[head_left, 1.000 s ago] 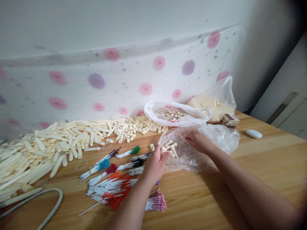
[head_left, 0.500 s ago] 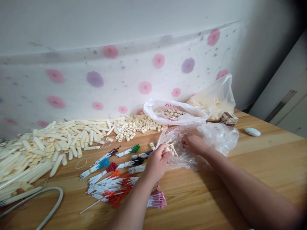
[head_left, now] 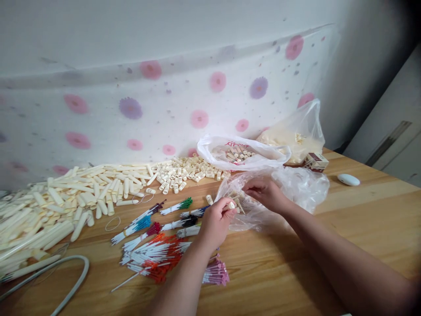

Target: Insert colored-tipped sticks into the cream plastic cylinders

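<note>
- The table (head_left: 371, 210) runs across the whole work area, with its layout unchanged over the last second; all that has shifted noticeably is at the hands.
- The heap of cream tubes (head_left: 88, 193) spreads along the left, meeting a pile of short slotted pieces (head_left: 173, 179) near the wall. Neither pile has been disturbed.
- The clear plastic bag (head_left: 305, 184) lies crumpled in front of the person, its left part spread under the hands with loose cream parts (head_left: 240, 205) on it. The white bag (head_left: 210, 151), holding more slotted pieces, stands just behind and is untouched.
- The stick bundles (head_left: 148, 252), tipped in orange, pink, blue, green and other colours, lie left of the hands, as before.
- The right hand (head_left: 268, 195) is over the clear bag, fingers bent and pointing toward the left hand. Its fingertips have risen and come a little closer to the other hand; whether they pinch anything, I cannot tell.
- The left hand (head_left: 217, 219) is curled at the bag's near-left edge, thumb and forefinger pinching.
- The small cream piece (head_left: 231, 205) is in that pinch, its pale end now plainly visible past the fingertips, where half a second ago it was hard to make out. The handling, I judge, now centres on this piece.
</note>
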`<action>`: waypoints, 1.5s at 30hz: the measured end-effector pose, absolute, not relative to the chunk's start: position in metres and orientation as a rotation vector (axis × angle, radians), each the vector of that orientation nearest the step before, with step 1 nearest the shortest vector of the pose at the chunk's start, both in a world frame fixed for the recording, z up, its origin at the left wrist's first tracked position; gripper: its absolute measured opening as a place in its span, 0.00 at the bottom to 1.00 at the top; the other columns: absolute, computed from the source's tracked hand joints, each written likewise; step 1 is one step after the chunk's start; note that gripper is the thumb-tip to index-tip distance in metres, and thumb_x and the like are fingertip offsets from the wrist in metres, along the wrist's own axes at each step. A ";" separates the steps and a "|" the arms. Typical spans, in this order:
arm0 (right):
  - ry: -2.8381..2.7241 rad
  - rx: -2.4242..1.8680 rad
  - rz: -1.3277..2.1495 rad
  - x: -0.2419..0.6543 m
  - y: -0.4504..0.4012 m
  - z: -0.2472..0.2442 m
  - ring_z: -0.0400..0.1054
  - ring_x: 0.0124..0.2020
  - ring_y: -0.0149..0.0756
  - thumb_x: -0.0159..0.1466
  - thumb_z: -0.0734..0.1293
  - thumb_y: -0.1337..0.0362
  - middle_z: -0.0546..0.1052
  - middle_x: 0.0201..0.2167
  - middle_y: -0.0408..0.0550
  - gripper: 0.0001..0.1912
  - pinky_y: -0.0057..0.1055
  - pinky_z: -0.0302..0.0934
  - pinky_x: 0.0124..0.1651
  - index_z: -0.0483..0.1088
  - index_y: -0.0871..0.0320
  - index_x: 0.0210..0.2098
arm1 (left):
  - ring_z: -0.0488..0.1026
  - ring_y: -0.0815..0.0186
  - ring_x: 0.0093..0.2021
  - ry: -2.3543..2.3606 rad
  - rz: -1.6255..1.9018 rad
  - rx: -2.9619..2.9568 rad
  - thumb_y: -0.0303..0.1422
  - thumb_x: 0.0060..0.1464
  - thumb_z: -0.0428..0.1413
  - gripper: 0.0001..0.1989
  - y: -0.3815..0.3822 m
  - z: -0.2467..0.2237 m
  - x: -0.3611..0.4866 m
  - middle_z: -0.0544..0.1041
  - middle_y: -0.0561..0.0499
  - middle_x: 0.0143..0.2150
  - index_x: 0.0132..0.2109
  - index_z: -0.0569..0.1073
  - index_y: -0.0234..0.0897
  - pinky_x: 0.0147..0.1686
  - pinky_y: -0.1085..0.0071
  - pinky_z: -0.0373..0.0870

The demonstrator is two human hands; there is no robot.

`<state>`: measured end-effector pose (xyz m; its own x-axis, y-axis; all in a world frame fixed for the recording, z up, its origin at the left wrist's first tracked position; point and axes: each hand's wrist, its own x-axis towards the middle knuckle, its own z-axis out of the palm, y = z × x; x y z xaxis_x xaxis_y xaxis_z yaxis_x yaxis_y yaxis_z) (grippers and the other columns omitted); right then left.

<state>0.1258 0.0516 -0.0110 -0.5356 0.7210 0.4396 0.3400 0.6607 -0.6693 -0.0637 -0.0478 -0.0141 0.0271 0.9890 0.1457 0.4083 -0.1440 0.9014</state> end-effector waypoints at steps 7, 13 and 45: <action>-2.062 -0.536 0.933 0.108 0.016 -0.001 0.67 0.30 0.31 0.61 0.66 0.58 0.74 0.27 0.46 0.09 0.29 0.62 0.34 0.72 0.58 0.31 | 0.65 0.71 0.24 1.448 1.021 1.684 0.38 0.56 0.50 0.10 -0.051 -0.009 -0.062 0.69 0.56 0.23 0.37 0.69 0.37 0.27 0.77 0.60; -2.140 -0.505 0.903 0.110 0.015 0.002 0.67 0.30 0.31 0.63 0.64 0.59 0.73 0.28 0.46 0.09 0.28 0.61 0.34 0.70 0.58 0.31 | 0.66 0.71 0.24 1.440 0.981 1.735 0.40 0.57 0.49 0.13 -0.052 -0.004 -0.061 0.69 0.56 0.21 0.32 0.68 0.36 0.27 0.77 0.59; -2.378 -0.302 0.586 0.116 0.004 0.004 0.64 0.30 0.30 0.65 0.59 0.70 0.70 0.29 0.44 0.04 0.27 0.58 0.34 0.63 0.56 0.35 | 0.51 0.79 0.11 0.737 0.939 1.028 0.43 0.54 0.54 0.18 -0.062 -0.001 -0.063 0.59 0.61 0.10 0.29 0.71 0.29 0.27 0.74 0.62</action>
<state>0.1162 0.0036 0.0042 -0.7544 0.3583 0.5500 0.0618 0.8729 -0.4839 -0.0629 -0.0616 -0.0013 0.4232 0.9028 -0.0771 -0.2891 0.2152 0.9328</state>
